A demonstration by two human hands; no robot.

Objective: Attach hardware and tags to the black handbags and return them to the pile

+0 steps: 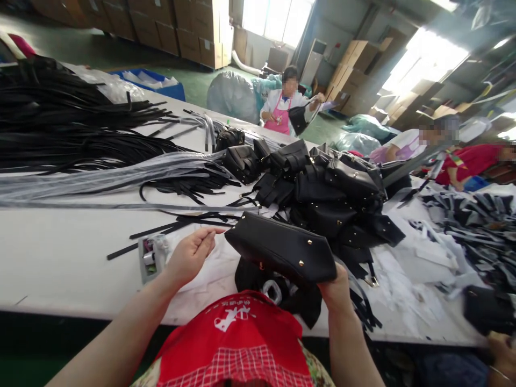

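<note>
A black handbag point(278, 247) is tipped over in front of me, its base with small gold studs facing up. My right hand point(336, 285) grips its right end, with the fingers mostly hidden behind it. At the bag's left corner is my left hand point(193, 255), its fingers curled and pinched together; whether anything is between them is too small to tell. Beneath the bag lie black material point(308, 309) and a pale ring-shaped item point(272, 292). A small grey box point(149, 260) of loose items sits left of my left hand.
Black bags point(338, 188) form a heap just beyond the held one. Long black straps point(80, 142) cover the table's left side. White wrapping point(419, 269) and scraps lie to the right. Across the table a person in a pink apron point(278, 119) handles another bag; more people are at right.
</note>
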